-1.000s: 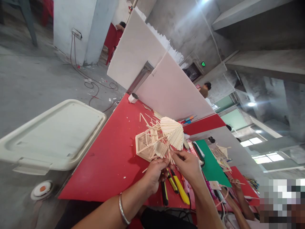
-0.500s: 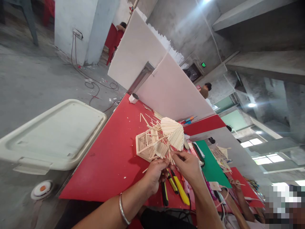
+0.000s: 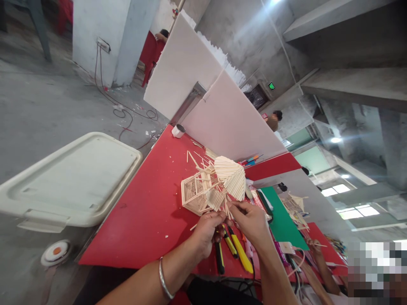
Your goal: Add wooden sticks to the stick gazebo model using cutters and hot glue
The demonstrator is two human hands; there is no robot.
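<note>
A hexagonal model built of thin wooden sticks (image 3: 194,190) rests on the red table, with a slatted stick roof (image 3: 231,171) on its far right side. A smaller slatted panel (image 3: 216,199) sits lower, just beyond my fingers. My right hand (image 3: 249,218) is closed, thumb and finger pinching at thin wooden sticks (image 3: 227,210) by the model's near edge. Beside it, my left hand (image 3: 208,231) is closed too, its fingertips pressed together; whatever they hold is hidden. Below the hands lie yellow-and-black utility knives (image 3: 241,250).
Loose sticks lie behind the model, and a white cup (image 3: 178,131) stands at the table's far corner. White foam boards (image 3: 229,118) rise behind. A green mat (image 3: 280,218) is at right, near a co-worker's hand (image 3: 314,247). A pale plastic lid (image 3: 73,178) is left of the table.
</note>
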